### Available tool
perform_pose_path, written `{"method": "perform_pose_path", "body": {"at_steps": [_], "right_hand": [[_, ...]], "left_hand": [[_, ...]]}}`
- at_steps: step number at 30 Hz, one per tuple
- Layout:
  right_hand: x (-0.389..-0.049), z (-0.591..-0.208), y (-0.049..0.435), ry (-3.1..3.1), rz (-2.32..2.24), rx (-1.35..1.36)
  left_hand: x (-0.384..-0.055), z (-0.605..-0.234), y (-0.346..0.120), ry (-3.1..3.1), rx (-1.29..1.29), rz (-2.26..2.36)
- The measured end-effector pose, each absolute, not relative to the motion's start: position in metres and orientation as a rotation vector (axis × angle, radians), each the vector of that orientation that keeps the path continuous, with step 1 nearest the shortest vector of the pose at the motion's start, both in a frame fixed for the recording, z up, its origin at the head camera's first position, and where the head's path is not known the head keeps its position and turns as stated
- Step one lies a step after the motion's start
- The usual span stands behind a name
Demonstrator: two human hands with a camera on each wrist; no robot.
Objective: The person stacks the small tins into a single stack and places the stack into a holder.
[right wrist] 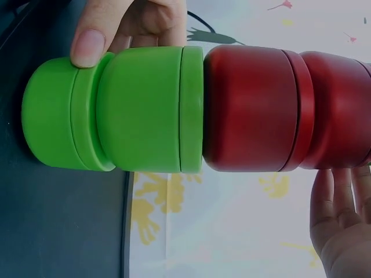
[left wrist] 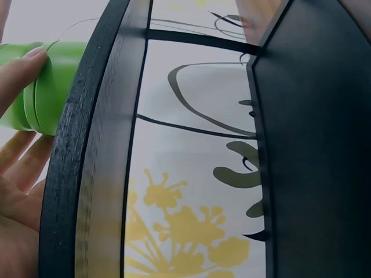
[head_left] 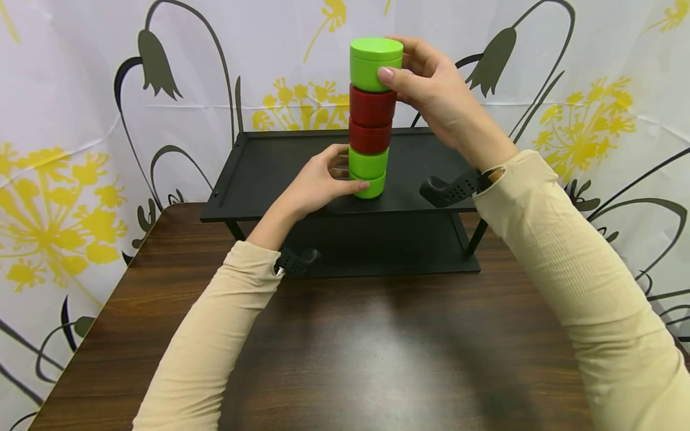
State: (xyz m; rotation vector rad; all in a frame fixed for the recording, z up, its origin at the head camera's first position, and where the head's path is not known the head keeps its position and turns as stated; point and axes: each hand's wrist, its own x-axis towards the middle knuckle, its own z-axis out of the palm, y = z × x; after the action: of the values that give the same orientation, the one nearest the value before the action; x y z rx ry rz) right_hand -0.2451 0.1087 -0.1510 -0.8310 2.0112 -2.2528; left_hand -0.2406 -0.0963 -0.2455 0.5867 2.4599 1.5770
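Five round lidded canisters stand in one upright column on the black rack (head_left: 280,161). From the bottom come a green canister (right wrist: 49,116), a second green canister (right wrist: 139,110), two red canisters (head_left: 372,106) and a green canister (head_left: 372,69) on top. My right hand (head_left: 444,96) holds the top green canister between thumb and fingers, from its right side. Low on the column, my left hand (head_left: 318,179) grips the bottom green canister from the left, thumb in front and fingers behind. In the left wrist view the green canisters (left wrist: 58,87) are partly hidden by the rack's edge.
The rack has a lower shelf (head_left: 388,245) and thin legs, and stands on a dark wooden table (head_left: 350,359). Behind it hangs a white curtain (head_left: 259,48) with a flower print. Black wrist-camera straps (head_left: 453,188) jut out from both wrists.
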Motion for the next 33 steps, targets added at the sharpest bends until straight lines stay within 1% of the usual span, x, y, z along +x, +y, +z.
{"method": "perform_pose_path", "body": {"at_steps": [33], "right_hand": [[-0.2463,-0.1565,0.1028,2.041,-2.228,-0.835]], "left_hand": [[-0.2427,-0.2494,-0.0979,2.435,0.573,1.560]]}}
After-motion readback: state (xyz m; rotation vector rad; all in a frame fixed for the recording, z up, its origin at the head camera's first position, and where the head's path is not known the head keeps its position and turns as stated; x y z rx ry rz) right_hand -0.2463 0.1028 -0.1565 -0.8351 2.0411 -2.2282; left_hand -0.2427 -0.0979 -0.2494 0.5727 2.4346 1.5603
